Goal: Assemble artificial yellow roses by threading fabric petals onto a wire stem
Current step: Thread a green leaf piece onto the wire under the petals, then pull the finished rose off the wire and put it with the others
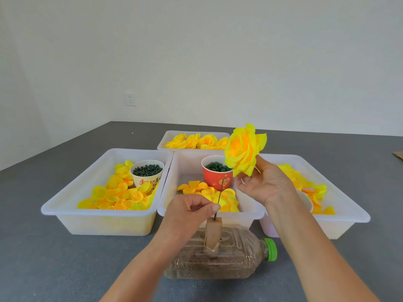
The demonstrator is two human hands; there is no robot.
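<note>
i see the left hand (192,209) pinching the thin wire stem (218,200) that stands in a block (214,233) on the bottle (220,256), while the right hand (265,182) holds the yellow rose (243,150) up above the middle tray (185,171).

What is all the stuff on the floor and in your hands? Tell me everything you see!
rose: one, yellow, held up in the right hand
wire stem: one, dark green, standing in the wooden block
wooden block: one, tan, on the bottle
bottle: one, clear with a green cap, lying on its side in front
tubs: four, white, holding yellow petals; the far one holds finished roses
red cup: one, in the middle tub, full of dark green rings
white cup: one, in the left tub, full of dark pieces
wall socket: one, white, on the wall
left hand: pinches the wire stem
right hand: holds the rose
</note>
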